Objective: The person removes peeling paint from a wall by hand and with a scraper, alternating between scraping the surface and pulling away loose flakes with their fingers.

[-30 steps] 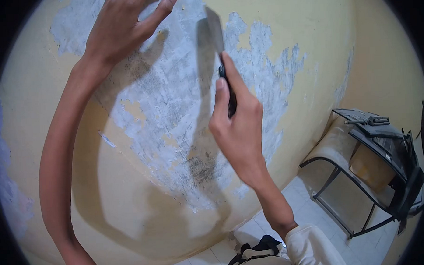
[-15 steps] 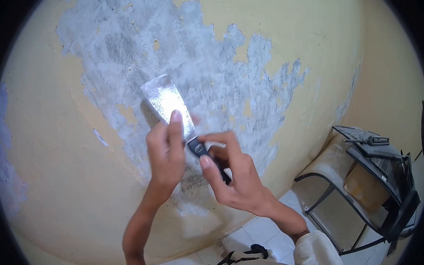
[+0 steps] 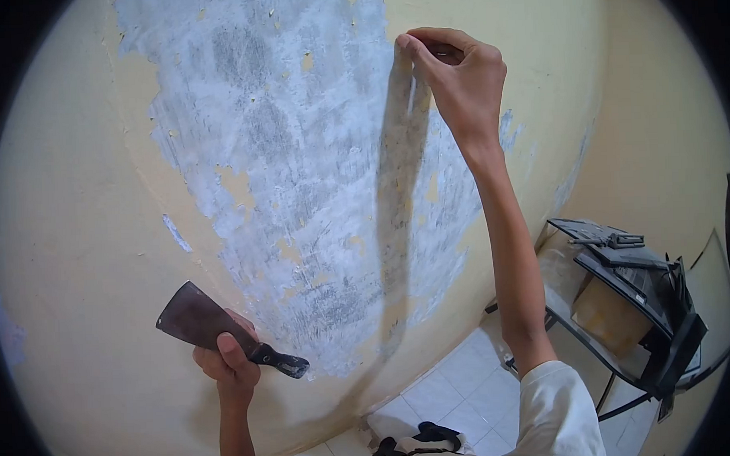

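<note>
My left hand is wrapped round a scraper near where its wide blade meets the black handle; the blade points up and left. Higher up, my right hand is raised to the wall, thumb and fingertips pinched together at the edge of the peeled grey area. Whatever lies between those fingertips is too small to make out. Ragged patches of yellow paint surround and dot the bare grey surface. The right arm casts a long shadow down the wall.
On the right, a chair-like metal frame carries a pile of dark panels and parts. White floor tiles show at the bottom. Part of my own clothing and dark straps are at the lower edge.
My right hand has let go of the scraper's handle and moved up to the wall. My left hand has lowered to the left with the scraper, whose blade now looks dark instead of shiny.
</note>
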The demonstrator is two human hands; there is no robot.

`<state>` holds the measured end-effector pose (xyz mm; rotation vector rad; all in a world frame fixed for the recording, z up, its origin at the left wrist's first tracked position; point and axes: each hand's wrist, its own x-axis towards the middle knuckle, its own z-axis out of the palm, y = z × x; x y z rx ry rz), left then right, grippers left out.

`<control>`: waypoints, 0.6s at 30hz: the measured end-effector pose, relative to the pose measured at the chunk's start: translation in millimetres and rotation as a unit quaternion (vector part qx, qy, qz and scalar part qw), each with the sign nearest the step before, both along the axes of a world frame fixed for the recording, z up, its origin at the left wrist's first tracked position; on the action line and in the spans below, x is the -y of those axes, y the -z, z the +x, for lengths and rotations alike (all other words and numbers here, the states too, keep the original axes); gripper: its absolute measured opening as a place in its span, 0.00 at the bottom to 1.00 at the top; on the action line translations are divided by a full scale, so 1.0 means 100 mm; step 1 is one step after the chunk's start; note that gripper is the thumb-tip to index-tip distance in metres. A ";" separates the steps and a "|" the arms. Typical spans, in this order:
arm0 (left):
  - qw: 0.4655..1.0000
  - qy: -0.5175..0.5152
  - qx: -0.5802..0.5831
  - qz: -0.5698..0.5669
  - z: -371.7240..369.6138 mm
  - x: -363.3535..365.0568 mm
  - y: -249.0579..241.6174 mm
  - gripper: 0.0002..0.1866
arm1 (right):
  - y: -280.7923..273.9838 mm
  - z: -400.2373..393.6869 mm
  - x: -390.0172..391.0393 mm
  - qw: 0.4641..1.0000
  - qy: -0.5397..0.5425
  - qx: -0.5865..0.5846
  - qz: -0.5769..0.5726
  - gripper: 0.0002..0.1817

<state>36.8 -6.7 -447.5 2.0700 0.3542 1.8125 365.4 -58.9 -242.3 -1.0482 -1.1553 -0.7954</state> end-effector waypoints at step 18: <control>0.993 0.042 0.039 0.099 0.10 -0.29 0.28 0.26 | -0.16 -0.42 0.17 0.989 0.122 -0.002 -0.086 0.11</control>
